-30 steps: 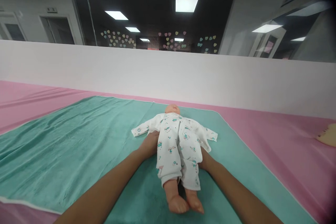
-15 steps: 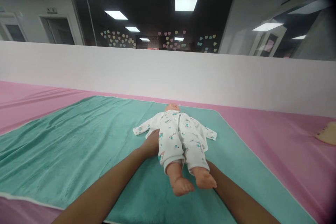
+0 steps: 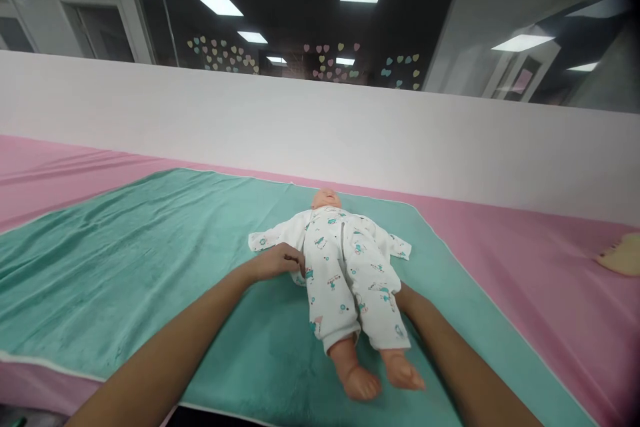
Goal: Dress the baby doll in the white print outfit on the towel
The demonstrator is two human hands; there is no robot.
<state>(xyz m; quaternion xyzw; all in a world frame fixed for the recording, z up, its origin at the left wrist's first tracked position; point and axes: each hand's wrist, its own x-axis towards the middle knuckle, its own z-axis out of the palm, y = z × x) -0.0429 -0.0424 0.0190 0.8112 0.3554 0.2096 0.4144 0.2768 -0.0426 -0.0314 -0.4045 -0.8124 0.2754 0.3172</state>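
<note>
A baby doll [image 3: 327, 197] lies on its back on a teal blanket [image 3: 165, 267], head away from me and bare feet toward me. It wears a white printed top [image 3: 290, 230] with long sleeves spread out and matching white pants [image 3: 333, 287]. At the doll's hip on the left, my left hand [image 3: 279, 261] has its fingers bent and closed on the edge of the pants at the waist. My right hand [image 3: 401, 295] is at the opposite hip, mostly behind the pants leg; its fingers are hidden.
Pink sheeting [image 3: 520, 247] lies under and around the blanket. A low white wall [image 3: 300, 127] runs along the back, with dark glass above it. At the far right lies a beige object [image 3: 623, 255], partly cut off.
My left hand has drawn out from the doll's side, so its bent fingers show. The doll's legs appear straighter and lower, with the feet nearer me. The view has tipped slightly downward.
</note>
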